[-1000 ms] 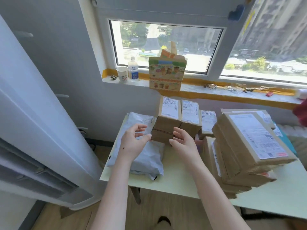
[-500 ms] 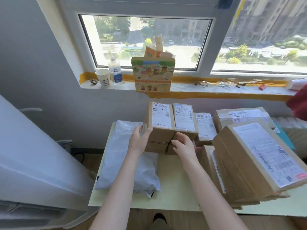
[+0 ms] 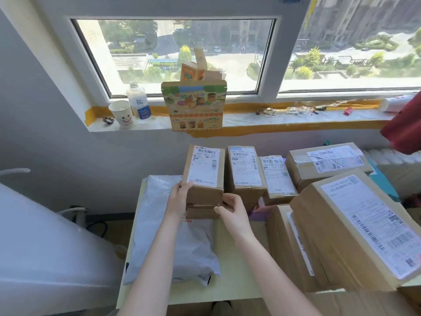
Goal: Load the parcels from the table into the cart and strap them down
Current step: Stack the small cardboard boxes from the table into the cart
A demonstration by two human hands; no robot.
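You stand at a pale yellow worktop (image 3: 227, 281) under a wide window, with grey wall on both sides and wood floor (image 3: 118, 231) below. Your hands are both on the small box (image 3: 205, 172), which sits on top of a flat box (image 3: 200, 212) at the back of the worktop. Your left hand (image 3: 178, 199) grips the small box's left side, thumb on the label corner. Your right hand (image 3: 234, 207) curls round its lower right corner, and those fingers are hidden behind it.

Just right of the small box stands a second box (image 3: 245, 169), then a thin parcel (image 3: 276, 176), then a wide taped box (image 3: 323, 163). Nearer you, to the right of the small box, a big box (image 3: 355, 224) lies tilted on a pile and is cut off at the edge. It hides most of what is under it. A soft grey bag (image 3: 182, 247) lies left of the small box and in front of it, partly under your left arm.

Above the small box, on the window sill (image 3: 250, 120), stand a colourful carton (image 3: 196, 106), a bottle (image 3: 139, 102) and a smiley cup (image 3: 123, 114). Something red (image 3: 403, 131) pokes in far to the right; you cannot tell what it is.
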